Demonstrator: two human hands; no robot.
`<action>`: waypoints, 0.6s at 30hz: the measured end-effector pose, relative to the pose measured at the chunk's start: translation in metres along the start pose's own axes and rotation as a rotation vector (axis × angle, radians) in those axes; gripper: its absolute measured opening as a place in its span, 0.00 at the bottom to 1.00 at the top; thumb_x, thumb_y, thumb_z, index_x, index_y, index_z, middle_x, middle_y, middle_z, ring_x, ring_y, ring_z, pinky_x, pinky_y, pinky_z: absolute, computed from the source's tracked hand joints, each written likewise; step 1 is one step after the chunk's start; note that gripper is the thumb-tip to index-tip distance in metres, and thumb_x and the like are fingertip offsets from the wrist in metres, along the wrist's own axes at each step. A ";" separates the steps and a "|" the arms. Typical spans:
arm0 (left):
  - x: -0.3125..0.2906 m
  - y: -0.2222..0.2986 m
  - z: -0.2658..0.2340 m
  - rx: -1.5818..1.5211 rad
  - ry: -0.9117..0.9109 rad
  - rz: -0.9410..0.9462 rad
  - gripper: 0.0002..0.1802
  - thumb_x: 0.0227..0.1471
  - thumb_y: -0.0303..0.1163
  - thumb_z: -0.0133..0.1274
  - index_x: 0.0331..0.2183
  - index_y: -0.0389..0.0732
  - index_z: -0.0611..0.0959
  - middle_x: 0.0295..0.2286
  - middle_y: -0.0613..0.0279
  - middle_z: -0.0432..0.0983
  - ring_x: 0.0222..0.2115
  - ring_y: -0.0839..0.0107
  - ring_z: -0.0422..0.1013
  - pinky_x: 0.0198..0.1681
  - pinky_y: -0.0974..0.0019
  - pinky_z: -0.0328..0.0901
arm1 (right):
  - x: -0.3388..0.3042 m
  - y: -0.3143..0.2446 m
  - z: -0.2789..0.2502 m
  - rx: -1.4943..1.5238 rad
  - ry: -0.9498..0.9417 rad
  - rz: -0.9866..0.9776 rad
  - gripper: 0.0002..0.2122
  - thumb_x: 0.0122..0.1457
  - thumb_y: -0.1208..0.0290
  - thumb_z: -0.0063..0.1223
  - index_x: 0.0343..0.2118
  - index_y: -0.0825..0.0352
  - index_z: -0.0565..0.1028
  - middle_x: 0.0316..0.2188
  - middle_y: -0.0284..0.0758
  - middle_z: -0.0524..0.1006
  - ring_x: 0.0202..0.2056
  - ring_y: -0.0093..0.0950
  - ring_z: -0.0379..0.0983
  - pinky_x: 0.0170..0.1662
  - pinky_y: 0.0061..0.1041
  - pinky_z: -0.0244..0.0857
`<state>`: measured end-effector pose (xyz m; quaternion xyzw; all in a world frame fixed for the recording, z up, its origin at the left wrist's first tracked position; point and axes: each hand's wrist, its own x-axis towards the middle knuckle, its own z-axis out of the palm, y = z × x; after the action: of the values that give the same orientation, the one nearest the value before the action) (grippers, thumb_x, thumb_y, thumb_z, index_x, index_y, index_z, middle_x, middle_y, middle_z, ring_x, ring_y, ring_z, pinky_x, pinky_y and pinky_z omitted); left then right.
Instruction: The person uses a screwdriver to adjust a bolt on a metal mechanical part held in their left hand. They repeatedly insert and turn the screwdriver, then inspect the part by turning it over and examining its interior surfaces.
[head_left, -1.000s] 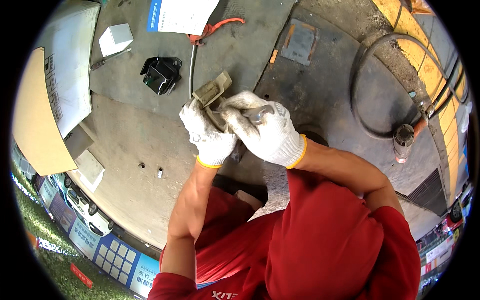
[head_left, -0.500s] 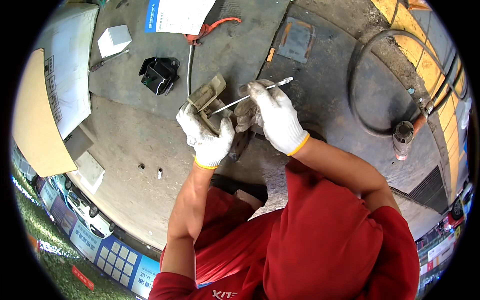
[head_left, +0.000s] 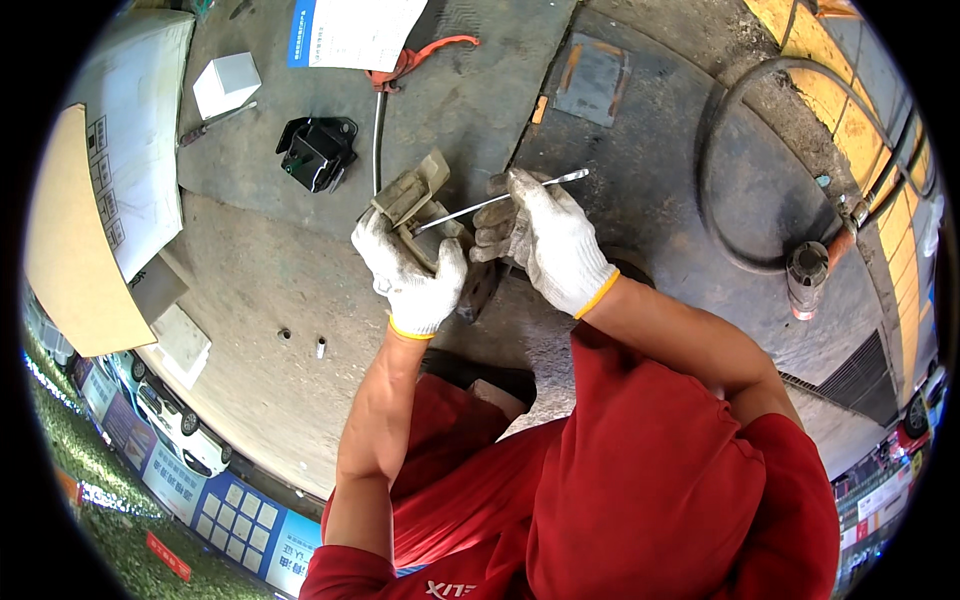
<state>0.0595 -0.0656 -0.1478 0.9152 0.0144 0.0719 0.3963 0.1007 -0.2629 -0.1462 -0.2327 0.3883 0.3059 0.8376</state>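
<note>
Both hands wear white knit gloves with yellow cuffs and soiled fingers. My left hand [head_left: 410,280] is closed around a grimy, boxy metal bracket [head_left: 402,198] with a raised flap on its far side. A slim silver rod-shaped tool [head_left: 460,213] slants across, its left end against the bracket and its slightly widened right end sticking out past my glove. My right hand [head_left: 560,240] pinches that tool between thumb and forefinger, the other fingers curled below. Just where the tool's left end touches is partly hidden by the bracket and glove.
Beyond my hands lie a black bracket-like part [head_left: 318,153], a white box [head_left: 226,84], a screwdriver [head_left: 215,124] and an orange-handled tool with a long bar [head_left: 379,140]. An air tool [head_left: 806,272] with a black hose [head_left: 705,160] rests at right. A cardboard sheet [head_left: 85,240] stands left.
The tool's right end has dipped toward me, flattening its slant. My right thumb and fingers have shifted slightly along with it; my left hand and the bracket stay nearly still.
</note>
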 end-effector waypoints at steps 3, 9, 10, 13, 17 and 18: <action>0.000 -0.001 0.000 -0.006 0.002 0.001 0.43 0.44 0.31 0.62 0.62 0.31 0.69 0.53 0.44 0.69 0.55 0.48 0.64 0.63 0.44 0.59 | -0.001 -0.001 0.004 0.010 0.020 0.003 0.13 0.76 0.61 0.50 0.51 0.66 0.75 0.34 0.43 0.84 0.33 0.38 0.84 0.37 0.41 0.82; 0.004 0.000 0.000 0.048 -0.013 0.033 0.43 0.45 0.32 0.62 0.62 0.30 0.69 0.54 0.43 0.70 0.55 0.47 0.64 0.63 0.43 0.59 | 0.004 -0.010 0.004 0.023 0.013 0.077 0.14 0.76 0.59 0.51 0.51 0.66 0.76 0.35 0.40 0.84 0.34 0.34 0.83 0.39 0.36 0.80; 0.006 0.002 0.000 0.046 -0.023 0.040 0.43 0.45 0.32 0.62 0.61 0.30 0.69 0.54 0.43 0.70 0.55 0.47 0.64 0.62 0.43 0.59 | 0.006 -0.011 0.004 -0.023 0.022 0.085 0.14 0.76 0.58 0.52 0.51 0.66 0.76 0.35 0.39 0.84 0.34 0.32 0.82 0.40 0.34 0.80; 0.003 0.004 -0.001 0.056 -0.027 -0.014 0.42 0.46 0.33 0.63 0.61 0.30 0.70 0.54 0.44 0.71 0.54 0.47 0.65 0.61 0.44 0.60 | -0.007 -0.015 0.016 -0.472 -0.026 -0.185 0.15 0.76 0.60 0.51 0.48 0.68 0.78 0.35 0.38 0.85 0.37 0.28 0.82 0.40 0.28 0.78; 0.016 0.016 -0.002 0.274 -0.133 0.028 0.42 0.52 0.37 0.65 0.62 0.29 0.67 0.53 0.42 0.68 0.55 0.47 0.64 0.62 0.43 0.60 | -0.006 -0.009 0.018 -0.425 -0.002 -0.260 0.15 0.77 0.60 0.51 0.46 0.70 0.80 0.36 0.33 0.84 0.38 0.21 0.80 0.43 0.24 0.74; 0.016 0.014 -0.002 0.267 -0.121 0.049 0.42 0.52 0.38 0.65 0.63 0.30 0.67 0.54 0.42 0.67 0.55 0.46 0.64 0.62 0.43 0.60 | -0.004 -0.009 0.019 -0.348 -0.003 -0.230 0.16 0.77 0.59 0.51 0.46 0.70 0.80 0.35 0.33 0.84 0.38 0.20 0.80 0.42 0.24 0.74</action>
<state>0.0742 -0.0721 -0.1346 0.9625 -0.0222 0.0237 0.2692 0.1142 -0.2582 -0.1300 -0.4164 0.2993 0.2712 0.8145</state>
